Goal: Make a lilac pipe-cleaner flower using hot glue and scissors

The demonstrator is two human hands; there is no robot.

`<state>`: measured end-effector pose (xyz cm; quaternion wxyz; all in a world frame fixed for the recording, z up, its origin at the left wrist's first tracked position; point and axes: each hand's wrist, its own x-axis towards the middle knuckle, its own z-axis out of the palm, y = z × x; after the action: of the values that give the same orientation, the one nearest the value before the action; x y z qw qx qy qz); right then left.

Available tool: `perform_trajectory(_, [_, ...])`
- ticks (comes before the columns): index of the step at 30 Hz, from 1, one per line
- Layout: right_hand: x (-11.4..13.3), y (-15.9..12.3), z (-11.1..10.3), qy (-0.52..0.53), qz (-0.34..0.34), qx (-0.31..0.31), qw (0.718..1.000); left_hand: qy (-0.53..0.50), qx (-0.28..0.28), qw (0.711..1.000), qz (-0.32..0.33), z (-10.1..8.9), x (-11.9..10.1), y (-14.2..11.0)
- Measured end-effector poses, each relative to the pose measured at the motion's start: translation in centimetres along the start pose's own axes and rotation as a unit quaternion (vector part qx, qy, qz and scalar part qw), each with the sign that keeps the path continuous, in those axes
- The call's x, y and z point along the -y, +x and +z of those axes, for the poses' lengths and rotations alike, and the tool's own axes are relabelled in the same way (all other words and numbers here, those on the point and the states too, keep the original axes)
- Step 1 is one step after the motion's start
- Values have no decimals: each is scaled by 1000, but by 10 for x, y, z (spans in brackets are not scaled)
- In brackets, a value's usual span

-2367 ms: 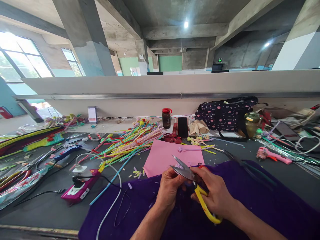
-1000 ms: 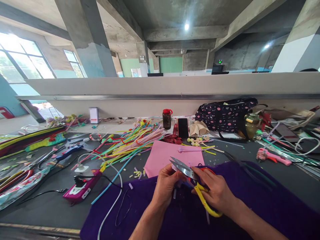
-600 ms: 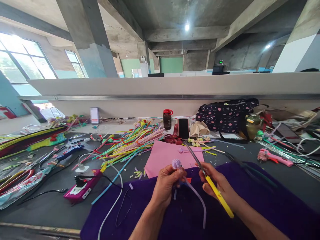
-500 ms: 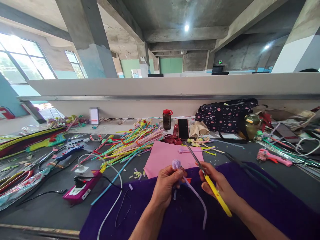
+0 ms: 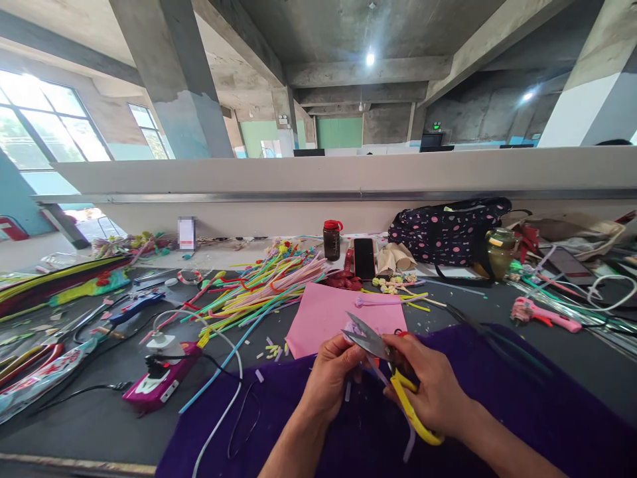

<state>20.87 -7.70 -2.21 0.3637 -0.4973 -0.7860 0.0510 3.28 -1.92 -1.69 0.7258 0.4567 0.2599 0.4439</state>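
Note:
My left hand [image 5: 328, 375] is closed in a pinch on a lilac pipe cleaner [image 5: 409, 443]. The coiled lilac head at its top is mostly hidden behind the blades, and its tail hangs down to the right. In my right hand [image 5: 438, 382] is a pair of scissors [image 5: 413, 413] with yellow handles. The blades are spread and point left, right at the fingers of my left hand and over the pipe cleaner. Whether they touch it, I cannot tell. Both hands are above a dark purple cloth [image 5: 239, 431], close to a pink sheet [image 5: 318, 318].
A bundle of coloured pipe cleaners [image 5: 269, 285] lies behind on the left. A magenta power strip [image 5: 164, 385] with cables stands at left. At the back are a brown bottle [image 5: 332, 242], a phone [image 5: 364, 259] and a patterned bag [image 5: 448, 229]. A pink glue gun [image 5: 545, 313] lies right.
The scissors have swung left and opened, their blades now across the lilac head by my left hand. My right hand has moved closer to my left, which keeps its hold.

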Motion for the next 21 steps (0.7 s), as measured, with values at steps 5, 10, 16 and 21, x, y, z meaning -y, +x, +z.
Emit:
perform_trajectory(5, [-3,-2,0,-40,-34,-23,998,22,-12,1000,8,0,-1,0])
perform_trajectory(10, [-3,-1,-1,-55,-42,-29,997,39,-12,999,24,2,-2,-1])
perform_trajectory(16, [-2,-2,-2,-49,-43,-22,998,47,-15,999,22,2,-1,-2])
perform_trajectory(21, [-4,-2,0,-60,-52,-30,996,43,-17,999,18,2,2,-1])
